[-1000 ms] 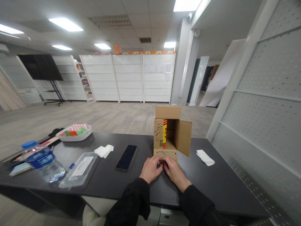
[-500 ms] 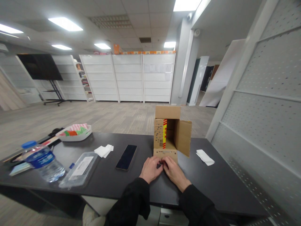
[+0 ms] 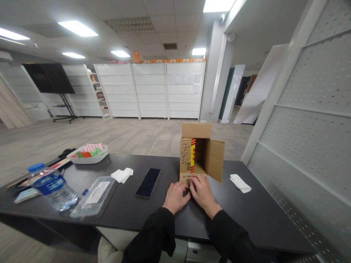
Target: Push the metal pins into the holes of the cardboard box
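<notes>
An open cardboard box lies on the dark table with its opening towards me. Its top flap stands up, its right flap swings outward, and yellow-red tape runs down the left one. The lower flap, punched with small holes, reaches towards me. My left hand is curled at that flap's near edge, fingers bent inward. My right hand lies partly over the same flap, fingers curled. Both sets of fingertips nearly meet; anything pinched between them is hidden.
Left of my hands lie a phone, a crumpled tissue and a clear plastic case. Farther left are a water bottle and a white basket of colourful packets. A folded tissue lies right; a perforated panel stands beyond.
My right hand has shifted slightly forward and up over the lower flap, covering more of its holes. My left hand stays almost in place.
</notes>
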A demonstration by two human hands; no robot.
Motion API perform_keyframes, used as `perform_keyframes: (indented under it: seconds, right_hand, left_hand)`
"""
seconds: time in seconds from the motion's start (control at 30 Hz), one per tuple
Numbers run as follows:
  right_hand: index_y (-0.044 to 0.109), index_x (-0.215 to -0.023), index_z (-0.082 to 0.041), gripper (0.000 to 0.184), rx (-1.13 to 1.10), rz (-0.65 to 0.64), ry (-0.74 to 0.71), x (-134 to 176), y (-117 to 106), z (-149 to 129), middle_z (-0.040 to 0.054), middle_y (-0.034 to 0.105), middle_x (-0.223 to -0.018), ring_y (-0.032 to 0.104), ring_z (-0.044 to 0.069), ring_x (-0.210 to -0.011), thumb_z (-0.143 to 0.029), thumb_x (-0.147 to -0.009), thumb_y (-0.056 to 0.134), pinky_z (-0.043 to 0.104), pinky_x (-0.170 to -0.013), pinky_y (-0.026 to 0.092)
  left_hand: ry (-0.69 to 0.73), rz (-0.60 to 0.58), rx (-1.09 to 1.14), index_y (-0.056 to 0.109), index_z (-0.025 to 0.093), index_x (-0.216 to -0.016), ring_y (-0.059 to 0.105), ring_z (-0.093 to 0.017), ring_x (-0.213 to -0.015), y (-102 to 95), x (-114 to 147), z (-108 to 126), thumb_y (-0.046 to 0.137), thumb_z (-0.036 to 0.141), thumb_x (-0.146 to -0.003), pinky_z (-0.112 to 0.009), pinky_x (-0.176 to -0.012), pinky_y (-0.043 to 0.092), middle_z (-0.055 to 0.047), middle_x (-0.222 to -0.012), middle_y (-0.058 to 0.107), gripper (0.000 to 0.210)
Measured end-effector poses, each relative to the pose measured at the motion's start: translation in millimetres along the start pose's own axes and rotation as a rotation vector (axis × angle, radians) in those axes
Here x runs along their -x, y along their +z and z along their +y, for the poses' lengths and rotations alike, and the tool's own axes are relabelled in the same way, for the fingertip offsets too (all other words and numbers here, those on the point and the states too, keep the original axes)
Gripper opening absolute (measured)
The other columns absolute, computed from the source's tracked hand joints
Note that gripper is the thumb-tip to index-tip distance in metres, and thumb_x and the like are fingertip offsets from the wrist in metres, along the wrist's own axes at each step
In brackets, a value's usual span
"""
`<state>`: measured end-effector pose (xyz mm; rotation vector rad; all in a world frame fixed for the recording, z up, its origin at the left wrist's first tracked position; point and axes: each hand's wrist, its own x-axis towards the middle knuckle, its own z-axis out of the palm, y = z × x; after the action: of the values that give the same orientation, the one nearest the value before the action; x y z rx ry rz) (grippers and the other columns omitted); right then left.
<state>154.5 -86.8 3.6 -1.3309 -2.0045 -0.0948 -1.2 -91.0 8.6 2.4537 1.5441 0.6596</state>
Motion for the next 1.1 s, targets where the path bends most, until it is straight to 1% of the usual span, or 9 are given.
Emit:
perform_keyframes:
  seconds: [0.2, 0.33, 0.47, 0.6, 0.73, 0.9, 1.1]
  right_hand:
    - [0.066, -0.105, -0.02, 0.024, 0.085, -0.092, -0.001, -24, -4, -8, 0.0096, 0.064, -0.113, 0.054, 0.025, -0.103, -0.015, -0.092, 0.046, 0.039, -0.085, 0.038]
    - [0.064, -0.112, -0.02, 0.027, 0.138, -0.208, -0.044, -37, -5, -13, 0.0091, 0.063, -0.119, 0.053, 0.024, -0.107, -0.014, -0.093, 0.045, 0.038, -0.088, 0.037]
    - [0.064, -0.113, -0.02, 0.027, 0.17, -0.281, -0.082, -45, -7, -19, 0.0081, 0.064, -0.116, 0.053, 0.023, -0.106, -0.013, -0.093, 0.046, 0.037, -0.089, 0.037]
    - [0.065, -0.109, -0.02, 0.026, 0.18, -0.307, -0.1, -49, -6, -20, 0.0083, 0.064, -0.111, 0.053, 0.023, -0.104, -0.012, -0.093, 0.047, 0.037, -0.088, 0.036]
    - [0.065, -0.108, -0.02, 0.024, 0.192, -0.327, -0.104, -51, -3, -17, 0.0082, 0.064, -0.107, 0.053, 0.023, -0.102, -0.013, -0.093, 0.048, 0.036, -0.086, 0.036]
    - [0.065, -0.107, -0.02, 0.023, 0.21, -0.348, -0.12, -51, 0, -13, 0.0082, 0.064, -0.104, 0.053, 0.023, -0.101, -0.014, -0.092, 0.049, 0.036, -0.085, 0.036]
    - [0.066, -0.104, -0.019, 0.021, 0.23, -0.366, -0.153, -54, 2, -12, 0.0085, 0.063, -0.101, 0.054, 0.023, -0.1, -0.014, -0.093, 0.049, 0.036, -0.086, 0.036]
  left_hand:
    - [-0.011, -0.027, -0.058, 0.063, 0.021, -0.085, 0.062, -0.021, -0.089, 1.4, -1, -1, 0.055, 0.036, -0.085, -0.034, -0.079, 0.041, -0.004, -0.094, 0.067, 0.017]
    - [-0.014, -0.046, -0.065, 0.064, 0.022, -0.097, 0.062, -0.023, -0.096, 0.7, 0, -1, 0.053, 0.038, -0.087, -0.036, -0.085, 0.042, -0.006, -0.101, 0.066, 0.022]
    - [-0.023, -0.065, -0.064, 0.064, 0.021, -0.106, 0.061, -0.024, -0.102, 0.2, 0, -1, 0.053, 0.037, -0.086, -0.038, -0.089, 0.042, -0.008, -0.106, 0.066, 0.027]
    - [-0.035, -0.061, -0.043, 0.063, 0.021, -0.109, 0.06, -0.025, -0.104, 1.9, 0, -1, 0.053, 0.037, -0.086, -0.039, -0.091, 0.041, -0.009, -0.108, 0.066, 0.03]
    - [-0.036, -0.051, -0.037, 0.064, 0.022, -0.106, 0.061, -0.025, -0.101, 3.0, 0, -2, 0.053, 0.038, -0.086, -0.04, -0.09, 0.041, -0.008, -0.106, 0.066, 0.028]
    - [-0.028, -0.067, -0.044, 0.065, 0.023, -0.103, 0.061, -0.024, -0.098, 0.4, 0, -1, 0.052, 0.039, -0.087, -0.039, -0.088, 0.041, -0.007, -0.103, 0.066, 0.026]
    - [-0.032, -0.07, -0.063, 0.065, 0.022, -0.093, 0.062, -0.023, -0.094, -1.6, -1, 0, 0.052, 0.038, -0.088, -0.036, -0.084, 0.041, -0.006, -0.099, 0.067, 0.021]
